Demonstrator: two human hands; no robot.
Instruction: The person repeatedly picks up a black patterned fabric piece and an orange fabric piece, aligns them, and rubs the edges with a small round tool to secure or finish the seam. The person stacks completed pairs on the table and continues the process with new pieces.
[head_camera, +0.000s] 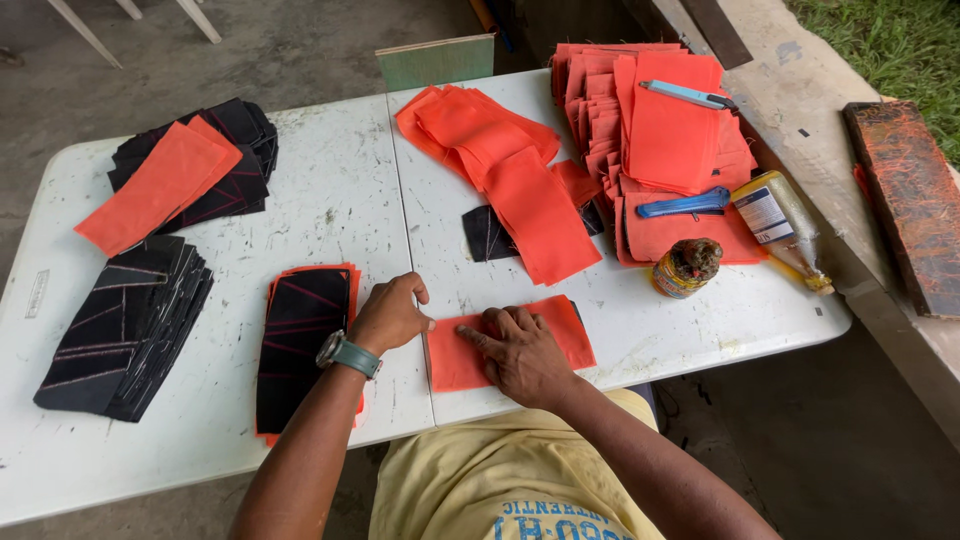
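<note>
White folding surface outdoors, bearing stacked orange and black fabric pieces. Head view — flat orange fabric rectangle at the near edge, long axis left-to-right. Right hand lies on it, fingers spread flat, pointing left, gripping nothing; left hand loosely curled, fingertips at its left end — nearer the black-on-orange stack.

The surface is white, scuffed with grey marks. The cloth under the right hand is plain orange, as are the loose pile and the tall stack. The black stacks carry pale stitched lines; the piece by the left hand is black with red lines. The watch is teal, the cutters blue, the shirt pale yellow
</note>
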